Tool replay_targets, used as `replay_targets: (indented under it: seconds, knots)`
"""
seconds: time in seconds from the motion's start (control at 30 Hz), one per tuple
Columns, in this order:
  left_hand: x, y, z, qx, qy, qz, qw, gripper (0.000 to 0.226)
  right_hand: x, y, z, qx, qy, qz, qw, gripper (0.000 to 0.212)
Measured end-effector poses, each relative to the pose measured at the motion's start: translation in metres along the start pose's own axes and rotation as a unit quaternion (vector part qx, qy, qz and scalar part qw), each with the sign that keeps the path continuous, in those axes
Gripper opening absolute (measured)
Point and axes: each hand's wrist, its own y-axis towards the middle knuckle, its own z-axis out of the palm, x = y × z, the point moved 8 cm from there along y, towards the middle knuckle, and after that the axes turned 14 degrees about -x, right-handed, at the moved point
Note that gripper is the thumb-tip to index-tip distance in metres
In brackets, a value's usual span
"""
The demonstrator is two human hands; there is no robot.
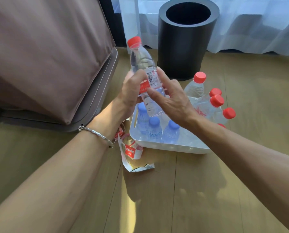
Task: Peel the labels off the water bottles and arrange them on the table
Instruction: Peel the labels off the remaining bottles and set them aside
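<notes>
My left hand (132, 91) grips a clear water bottle (142, 62) with a red cap, tilted up and to the left above the tray. Its red and white label (148, 81) is still wrapped round the middle. My right hand (169, 95) rests against the bottle's right side with straight fingers touching the label. Below, a white tray (172, 146) holds three blue-capped bottles (154, 128) at its near left and several red-capped bottles (214, 105) at its far right. Peeled labels (132, 151) lie crumpled on the wooden surface left of the tray.
A black cylindrical bin (185, 39) stands open behind the tray, before white curtains. A brown fabric-covered piece of furniture (44, 61) fills the left. Wooden boards (157, 199) stretch toward me between my forearms.
</notes>
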Motion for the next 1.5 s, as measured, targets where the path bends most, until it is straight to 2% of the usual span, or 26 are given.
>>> replay_targets:
  seconds: [0.07,0.17,0.27,0.37,0.47,0.57,0.7,0.8,1.0,1.13,1.37,1.5]
  knots:
    - [-0.001,0.000,0.003,0.009,-0.002,0.007,1.000,0.030,0.004,-0.002,-0.002,-0.001,0.009,-0.008,1.000,0.071]
    - [-0.001,0.002,0.007,0.007,-0.026,0.011,1.000,0.014,0.010,-0.005,-0.008,-0.008,0.020,-0.015,1.000,0.063]
    - [0.004,0.006,0.002,-0.003,-0.041,-0.013,0.999,0.022,0.018,-0.007,-0.008,-0.004,0.048,-0.015,0.999,0.055]
    - [0.007,0.004,0.005,0.029,-0.048,-0.039,0.998,0.024,0.017,-0.007,-0.005,0.000,0.094,0.042,0.995,0.057]
    - [0.005,-0.002,0.009,0.054,-0.030,-0.051,0.997,0.017,0.018,-0.010,0.001,0.024,0.152,0.081,0.985,0.035]
    - [0.002,-0.001,0.006,0.017,0.001,-0.057,0.998,0.031,0.022,-0.013,-0.001,0.022,0.177,0.090,0.980,0.024]
    - [-0.005,0.004,0.003,-0.025,0.016,-0.018,0.999,0.029,0.026,-0.013,-0.008,0.015,0.152,0.089,0.984,0.025]
    - [-0.003,0.005,-0.001,-0.048,0.013,-0.023,0.998,0.051,0.027,-0.011,-0.010,0.007,0.151,0.098,0.984,0.022]
    - [-0.005,0.007,-0.004,-0.062,0.077,-0.008,0.995,0.098,0.029,-0.009,-0.009,-0.008,0.155,0.125,0.980,0.026]
    - [-0.006,0.006,-0.004,-0.052,0.078,-0.010,0.996,0.083,0.028,-0.009,-0.007,-0.016,0.144,0.139,0.980,0.028]
    - [-0.002,0.010,0.003,-0.070,0.090,-0.003,0.993,0.075,0.028,-0.003,-0.009,-0.021,0.133,0.129,0.982,0.031]
    - [0.001,0.013,0.011,-0.052,0.023,-0.024,0.998,0.084,0.030,0.006,-0.018,-0.024,0.145,0.131,0.980,0.031]
